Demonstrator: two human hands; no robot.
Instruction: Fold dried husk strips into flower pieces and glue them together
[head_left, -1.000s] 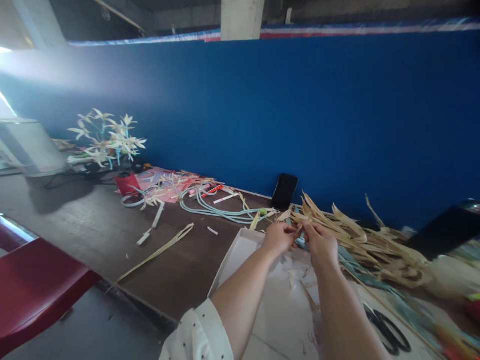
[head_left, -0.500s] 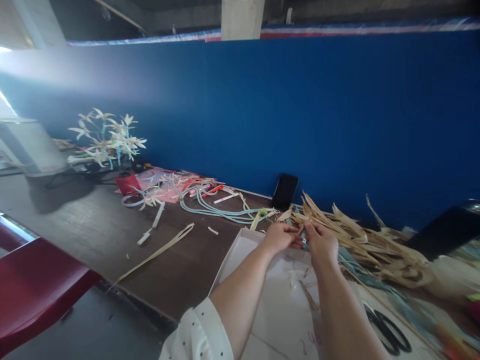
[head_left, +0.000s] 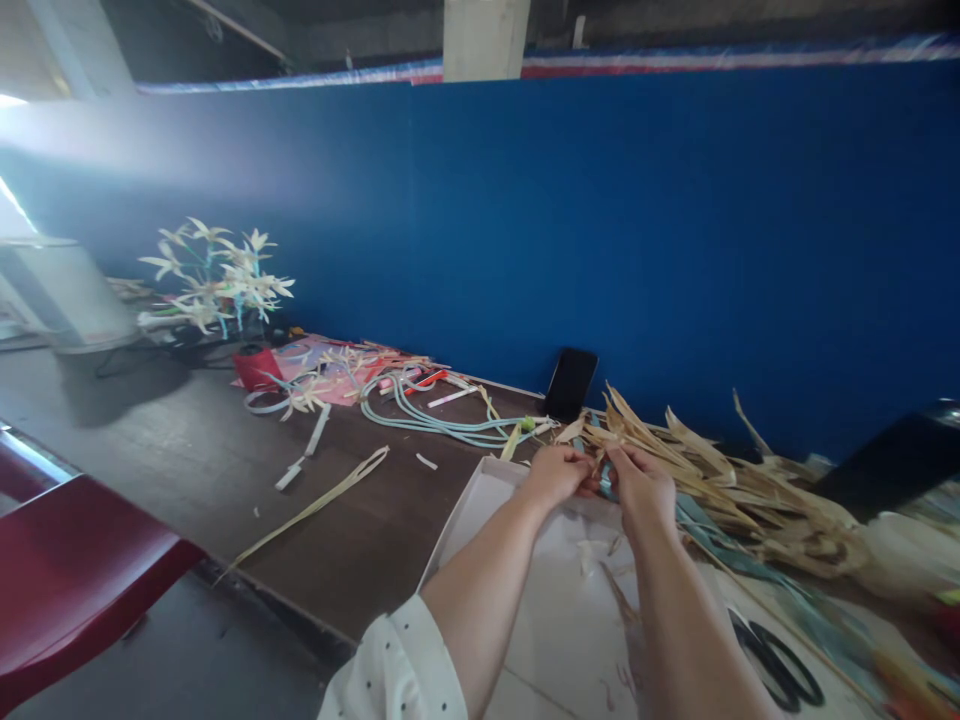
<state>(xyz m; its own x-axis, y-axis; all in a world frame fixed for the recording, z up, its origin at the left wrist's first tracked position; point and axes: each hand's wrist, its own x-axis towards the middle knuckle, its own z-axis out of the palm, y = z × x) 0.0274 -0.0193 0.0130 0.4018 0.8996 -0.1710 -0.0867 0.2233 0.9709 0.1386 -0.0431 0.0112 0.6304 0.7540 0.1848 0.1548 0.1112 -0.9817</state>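
Two bare hands are held close together above the far end of a shallow white box (head_left: 476, 505), which is set on a dark brown worktop (head_left: 375, 570). A small tan piece of dried husk (head_left: 599, 464), mostly hidden by fingers, is pinched between the fingertips of the left hand (head_left: 556, 475) and the right hand (head_left: 643, 484); the grip of each is closed on it. Husk scraps (head_left: 618, 594) are scattered inside the box. Beyond and to the right of the box, a heap of dried husks (head_left: 697, 465) is spread; beyond its far edge, a black phone (head_left: 571, 383) is propped against a blue partition (head_left: 600, 220). To the left of the box, a looped pale strip (head_left: 322, 507) is laid, with coiled light-blue cord (head_left: 450, 431) beyond it. Farther left, white handmade flowers (head_left: 225, 285) are displayed.
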